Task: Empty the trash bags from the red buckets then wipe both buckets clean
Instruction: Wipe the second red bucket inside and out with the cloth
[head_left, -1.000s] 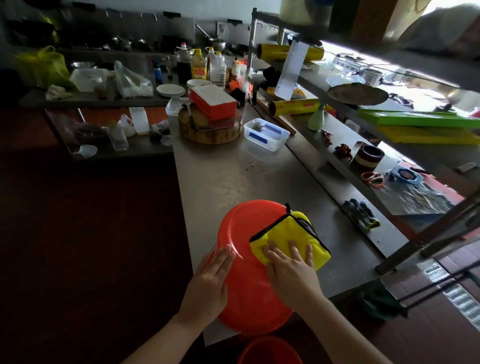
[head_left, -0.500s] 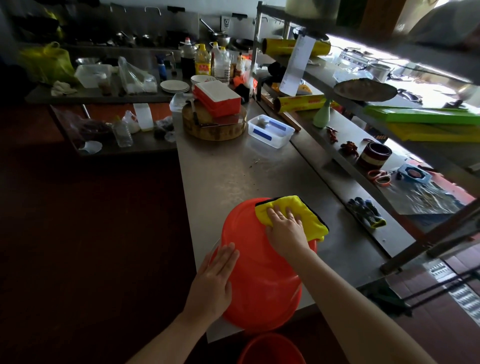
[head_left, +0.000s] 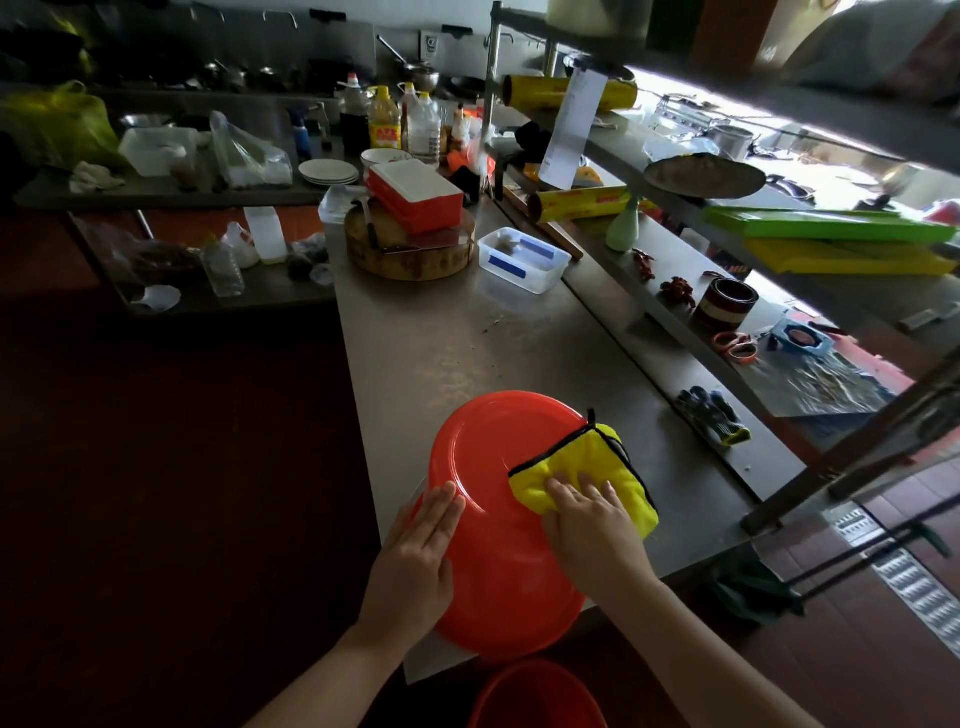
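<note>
A red bucket (head_left: 488, 457) stands upside down at the near corner of the steel counter (head_left: 441, 343), its round bottom facing up. A yellow cloth with black edging (head_left: 613, 457) lies on the right side of that bottom. My right hand (head_left: 592, 525) presses flat on the cloth, fingers spread. My left hand (head_left: 415, 561) rests flat against the bucket's left wall, steadying it. A second red bucket (head_left: 535, 696) shows only its rim at the bottom edge, below the counter. No trash bags are visible in either bucket.
Further along the counter stand a clear plastic box (head_left: 522, 260), a round wooden block (head_left: 410, 249) with a red-and-white box on top, bottles and plates. A lower shelf at right holds gloves (head_left: 714, 415), a tin and foil. Dark floor lies at left.
My right hand slid the yellow cloth from the bucket bottom's far edge back toward me on its right side. My left hand stayed on the bucket's left wall.
</note>
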